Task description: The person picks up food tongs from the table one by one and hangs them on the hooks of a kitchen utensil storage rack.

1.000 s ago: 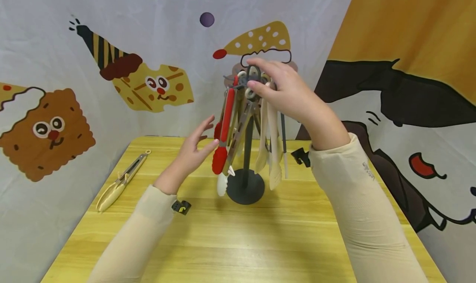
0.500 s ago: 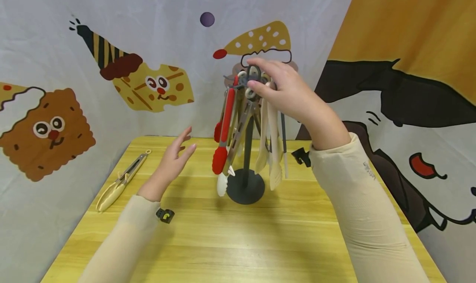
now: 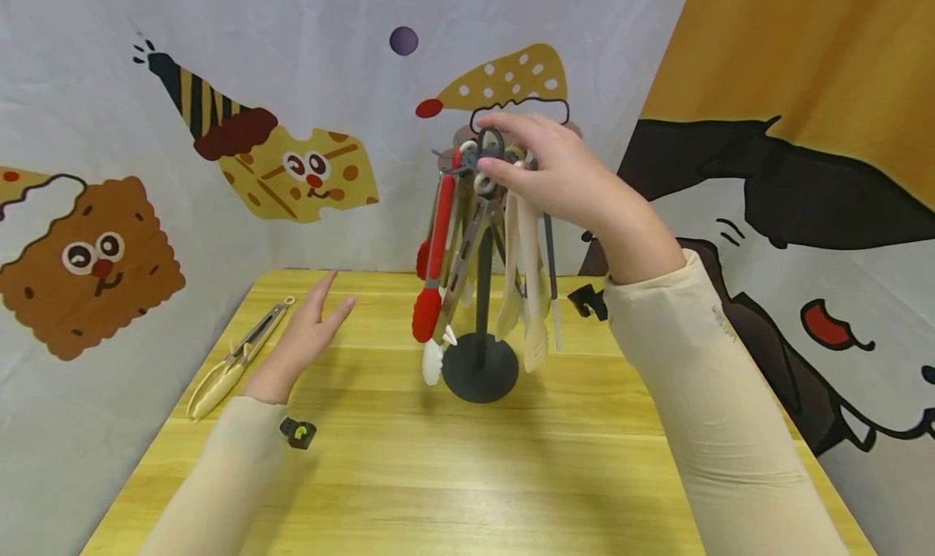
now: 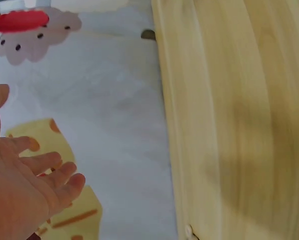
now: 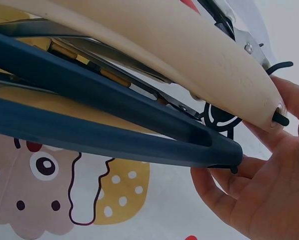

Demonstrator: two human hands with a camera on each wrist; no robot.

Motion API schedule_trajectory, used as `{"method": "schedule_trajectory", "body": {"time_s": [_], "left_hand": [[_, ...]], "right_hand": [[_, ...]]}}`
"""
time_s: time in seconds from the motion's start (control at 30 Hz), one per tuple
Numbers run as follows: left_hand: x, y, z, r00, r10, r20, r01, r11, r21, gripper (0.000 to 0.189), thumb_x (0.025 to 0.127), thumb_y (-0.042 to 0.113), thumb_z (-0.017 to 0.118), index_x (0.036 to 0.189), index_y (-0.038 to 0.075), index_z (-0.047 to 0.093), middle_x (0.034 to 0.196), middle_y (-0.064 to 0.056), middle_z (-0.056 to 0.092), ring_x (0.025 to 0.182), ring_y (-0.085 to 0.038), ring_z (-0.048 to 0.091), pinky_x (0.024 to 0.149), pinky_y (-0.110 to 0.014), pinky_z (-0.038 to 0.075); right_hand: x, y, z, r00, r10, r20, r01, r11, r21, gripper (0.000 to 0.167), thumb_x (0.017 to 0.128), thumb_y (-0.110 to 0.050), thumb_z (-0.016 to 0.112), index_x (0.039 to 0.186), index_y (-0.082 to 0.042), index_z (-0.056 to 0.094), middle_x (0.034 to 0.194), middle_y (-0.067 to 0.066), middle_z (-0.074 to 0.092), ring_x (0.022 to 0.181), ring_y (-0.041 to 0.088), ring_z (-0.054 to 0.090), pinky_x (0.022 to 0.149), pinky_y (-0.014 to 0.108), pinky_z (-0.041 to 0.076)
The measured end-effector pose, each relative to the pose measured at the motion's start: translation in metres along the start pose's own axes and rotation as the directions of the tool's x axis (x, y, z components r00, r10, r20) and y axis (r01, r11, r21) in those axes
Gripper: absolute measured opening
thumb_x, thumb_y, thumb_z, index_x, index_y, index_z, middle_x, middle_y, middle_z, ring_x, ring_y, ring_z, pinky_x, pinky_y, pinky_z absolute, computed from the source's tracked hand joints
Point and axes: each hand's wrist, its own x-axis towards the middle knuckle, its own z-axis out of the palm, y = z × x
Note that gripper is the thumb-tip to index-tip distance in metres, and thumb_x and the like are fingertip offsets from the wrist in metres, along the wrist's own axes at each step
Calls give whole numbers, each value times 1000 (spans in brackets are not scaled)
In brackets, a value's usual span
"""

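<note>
A dark utensil stand with a round base stands on the table, several kitchen tongs hanging from its hooks. My right hand holds its top by the ring, thumb in front and fingers curled behind. Red-tipped tongs hang on the left, cream tongs on the right. In the right wrist view, dark blue tongs hang close to that hand. My left hand is in the air at the left, fingers extended, holding nothing. Beside it, cream-tipped metal tongs lie on the table.
The wooden table reaches back to a patterned cloth backdrop close behind the stand. White-tipped tongs hang low near the base. The table's back edge shows in the left wrist view.
My left hand has moved away from the red-tipped tongs, leftward and toward me, to beside the tongs lying on the table. My right hand stays at the stand's top.
</note>
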Motion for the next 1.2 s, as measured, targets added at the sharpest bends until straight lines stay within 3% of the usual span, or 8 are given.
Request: {"method": "schedule_trajectory", "body": {"time_s": [0.13, 0.27, 0.37, 0.47, 0.63, 0.87, 1.0, 1.2], "left_hand": [[-5, -12, -8, 999, -37, 3, 37, 999, 27, 77, 98, 49, 40, 153, 14, 0, 157, -20, 5, 142, -44, 7, 109, -64, 14], [-9, -23, -17, 995, -100, 9, 99, 991, 89, 79, 97, 51, 38, 153, 13, -3, 157, -21, 3, 141, -48, 4, 107, -66, 13], [-11, -33, -21, 991, -131, 4, 129, 983, 128, 80, 97, 50, 39, 153, 11, -3, 157, -23, 4, 140, -50, 5, 106, -67, 14], [-12, -47, -24, 990, -141, -9, 140, 978, 153, 81, 97, 48, 41, 152, 7, -2, 155, -27, 7, 138, -52, 6, 105, -67, 14], [-14, -70, -29, 982, -191, 3, 186, 960, 209, 84, 97, 49, 41, 151, 1, -3, 152, -33, 2, 137, -55, 2, 104, -70, 10], [-20, -90, -37, 941, -338, 32, 313, 899, 305, 93, 94, 58, 39, 150, -1, -5, 147, -41, -6, 130, -64, -3, 96, -77, 11], [-24, -99, -40, 926, -375, 42, 340, 877, 340, 96, 92, 59, 40, 149, -3, -5, 145, -44, -6, 128, -67, -2, 94, -78, 12], [-28, -108, -46, 891, -451, 59, 402, 842, 360, 98, 92, 56, 45, 148, -4, -8, 144, -45, -7, 128, -67, -2, 93, -78, 13]], "right_hand": [[2, 1, -3, 1000, -9, 13, 9, 1000, 20, 53, 96, -41, 48, 147, -29, 35, 146, 3, 37, 122, 22, 43, 96, 45, 41], [4, 3, -5, 1000, -11, 19, 10, 997, 73, 48, 98, -37, 46, 145, -29, 38, 141, 3, 42, 110, 22, 51, 83, 43, 48], [6, 6, -7, 1000, -26, 17, 24, 995, 94, 46, 99, -35, 45, 144, -26, 41, 144, 2, 39, 118, 25, 51, 92, 46, 46], [9, 9, -8, 998, -55, 17, 53, 994, 100, 46, 99, -34, 45, 143, -25, 42, 151, -1, 32, 132, 23, 41, 106, 46, 35], [14, 15, -9, 997, -63, 49, 50, 973, 225, 47, 98, -34, 47, 144, -29, 39, 153, -11, 27, 133, 20, 42, 104, 47, 38], [19, 23, -8, 995, -71, 72, 47, 957, 287, 44, 99, -32, 46, 142, -33, 42, 149, -10, 33, 126, 16, 40, 103, 46, 35], [21, 26, -7, 994, -44, 100, 14, 960, 280, 42, 99, -33, 44, 142, -36, 43, 149, -8, 34, 127, 16, 38, 105, 46, 34], [22, 31, -6, 993, -50, 107, 15, 951, 309, 41, 99, -33, 44, 141, -32, 46, 147, -5, 38, 129, 16, 36, 108, 46, 30]]}}
